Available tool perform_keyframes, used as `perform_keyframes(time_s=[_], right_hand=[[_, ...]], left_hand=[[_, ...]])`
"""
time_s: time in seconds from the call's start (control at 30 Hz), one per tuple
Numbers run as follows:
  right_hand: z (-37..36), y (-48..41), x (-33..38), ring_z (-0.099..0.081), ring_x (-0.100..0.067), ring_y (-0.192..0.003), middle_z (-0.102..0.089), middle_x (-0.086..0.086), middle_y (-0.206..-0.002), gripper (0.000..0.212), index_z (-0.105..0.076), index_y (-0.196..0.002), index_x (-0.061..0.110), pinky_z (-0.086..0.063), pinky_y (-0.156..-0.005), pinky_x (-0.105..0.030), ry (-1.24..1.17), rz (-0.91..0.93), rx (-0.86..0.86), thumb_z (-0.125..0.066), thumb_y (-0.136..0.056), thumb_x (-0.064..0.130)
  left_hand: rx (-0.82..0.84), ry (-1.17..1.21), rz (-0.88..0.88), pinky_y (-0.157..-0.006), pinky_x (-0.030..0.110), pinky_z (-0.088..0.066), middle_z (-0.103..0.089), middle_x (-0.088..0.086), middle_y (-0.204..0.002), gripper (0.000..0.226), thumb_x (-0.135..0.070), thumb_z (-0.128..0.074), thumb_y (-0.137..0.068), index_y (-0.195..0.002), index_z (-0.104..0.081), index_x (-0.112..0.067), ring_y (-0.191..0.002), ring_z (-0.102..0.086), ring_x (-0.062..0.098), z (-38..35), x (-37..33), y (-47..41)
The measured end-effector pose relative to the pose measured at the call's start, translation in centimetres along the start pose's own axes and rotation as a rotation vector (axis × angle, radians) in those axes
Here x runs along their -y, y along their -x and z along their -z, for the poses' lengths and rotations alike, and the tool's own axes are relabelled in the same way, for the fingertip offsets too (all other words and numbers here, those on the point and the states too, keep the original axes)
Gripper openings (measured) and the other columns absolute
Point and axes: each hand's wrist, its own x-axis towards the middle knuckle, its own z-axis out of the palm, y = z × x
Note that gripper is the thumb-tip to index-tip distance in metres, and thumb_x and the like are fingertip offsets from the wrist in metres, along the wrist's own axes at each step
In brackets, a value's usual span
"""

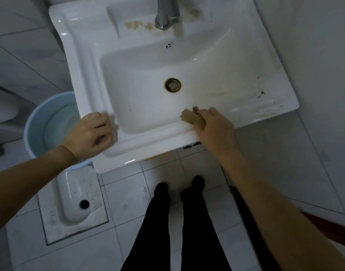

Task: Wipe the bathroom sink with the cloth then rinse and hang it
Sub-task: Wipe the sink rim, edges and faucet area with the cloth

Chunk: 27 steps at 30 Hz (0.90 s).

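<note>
Sink (79,61): white, its long side running left to right in front of the person; the bowl's near wall is where both hands meet it
Left hand (91,132): fingers curled over the front-left rim of the sink, gripping it as a brace; no cloth in it
Right hand (214,126): laid flat with fingers fairly straight, pressing the cloth down on the front lip, right of centre; pressing, not pinching
Cloth (191,118): brown, small, bunched under the right fingers and poking out past the fingertips to the left and into the bowl; its long axis roughly follows the front rim
Nearer hand: the right, already on the cloth; the left is well apart from it, across the bowl's front
Rust stains (138,26): on the back ledge beside the faucet (166,12), straight ahead and far from the cloth
Dark marks (261,92): on the right ledge, to the cloth's right and nearer
Likely next sweep: probably a push away from the body or rightward, since the visible dirt lies those ways
</note>
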Motion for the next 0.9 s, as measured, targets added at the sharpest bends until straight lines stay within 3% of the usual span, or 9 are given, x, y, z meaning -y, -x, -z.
perform_keyframes(time_s=[0.2,0.33,0.43,0.5,0.57,0.67,0.73,0.8,0.9], right_hand=[[4.4,-2.7,-11.6,-0.063,-0.035,-0.084,-0.063,-0.016,-0.099,0.036,-0.063,-0.107,0.008,-0.047,-0.074,-0.039,0.038,-0.291,-0.038,-0.053,-0.094,0.04],[3.3,-1.0,-4.1,-0.058,-0.024,-0.066,-0.058,-0.003,-0.085,0.033,-0.065,-0.103,0.014,-0.043,-0.058,-0.027,-0.033,-0.107,-0.048,-0.045,-0.092,0.038],[1.0,1.3,3.6,-0.064,-0.023,-0.065,-0.066,-0.004,-0.081,0.025,-0.073,-0.1,0.014,-0.04,-0.049,-0.024,-0.107,0.099,0.009,-0.058,-0.084,0.025],[0.3,1.5,4.0,-0.065,-0.021,-0.067,-0.068,-0.003,-0.082,0.023,-0.075,-0.103,0.014,-0.043,-0.05,-0.024,-0.121,0.139,0.03,-0.066,-0.083,0.022],[0.7,0.6,1.2,-0.066,-0.024,-0.074,-0.069,-0.002,-0.088,0.023,-0.074,-0.105,0.019,-0.051,-0.056,-0.032,-0.111,0.083,0.059,-0.061,-0.089,0.029],[2.0,-1.2,-6.2,-0.062,-0.027,-0.07,-0.059,0.0,-0.079,0.034,-0.07,-0.096,0.018,-0.04,-0.053,-0.026,-0.03,-0.043,0.053,-0.044,-0.097,0.039],[3.5,-2.2,-11.2,-0.059,-0.026,-0.068,-0.055,0.0,-0.078,0.037,-0.067,-0.092,0.013,-0.034,-0.056,-0.025,-0.023,-0.132,-0.007,-0.047,-0.098,0.043],[4.6,-2.8,-15.1,-0.061,-0.03,-0.074,-0.063,-0.011,-0.089,0.036,-0.068,-0.099,0.008,-0.042,-0.063,-0.03,-0.022,-0.197,-0.058,-0.055,-0.095,0.042],[5.0,-3.2,-17.2,-0.06,-0.033,-0.073,-0.062,-0.016,-0.089,0.036,-0.067,-0.095,0.007,-0.038,-0.062,-0.03,-0.01,-0.247,-0.073,-0.053,-0.092,0.04]], left_hand=[[0.044,-0.005,0.002,-0.065,0.034,-0.027,-0.047,0.01,-0.074,0.036,-0.02,-0.045,-0.095,-0.063,-0.055,-0.007,-0.069,-0.035,0.021,-0.1,0.1,-0.1],[0.074,-0.03,0.007,-0.066,0.035,-0.031,-0.05,0.01,-0.078,0.037,-0.021,-0.044,-0.096,-0.066,-0.059,-0.005,-0.07,-0.039,0.024,0.1,0.0,-0.2],[0.102,-0.039,0.013,-0.065,0.039,-0.035,-0.052,0.014,-0.079,0.036,-0.021,-0.043,-0.096,-0.07,-0.062,-0.003,-0.07,-0.042,0.026,0.3,-0.2,-0.1],[0.106,-0.04,0.0,-0.065,0.039,-0.035,-0.054,0.015,-0.08,0.035,-0.02,-0.043,-0.096,-0.074,-0.063,-0.002,-0.07,-0.042,0.027,0.3,-0.2,-0.3],[0.101,-0.048,-0.016,-0.065,0.039,-0.035,-0.055,0.015,-0.081,0.033,-0.02,-0.043,-0.096,-0.077,-0.063,-0.001,-0.069,-0.043,0.027,0.3,0.0,-0.4],[0.105,-0.054,-0.033,-0.065,0.041,-0.035,-0.056,0.016,-0.081,0.032,-0.02,-0.043,-0.095,-0.078,-0.063,-0.001,-0.069,-0.044,0.03,0.1,0.1,-0.2],[0.12,-0.056,-0.021,-0.065,0.042,-0.035,-0.056,0.016,-0.081,0.033,-0.02,-0.043,-0.096,-0.078,-0.062,-0.001,-0.069,-0.044,0.03,0.1,0.2,-0.2],[0.126,-0.057,-0.015,-0.065,0.042,-0.035,-0.054,0.015,-0.081,0.033,-0.021,-0.042,-0.097,-0.078,-0.061,-0.002,-0.07,-0.043,0.029,0.3,0.2,-0.2],[0.144,-0.048,-0.007,-0.067,0.041,-0.035,-0.052,0.015,-0.082,0.034,-0.023,-0.04,-0.098,-0.079,-0.06,-0.003,-0.07,-0.042,0.029,0.6,-0.2,-0.4]])
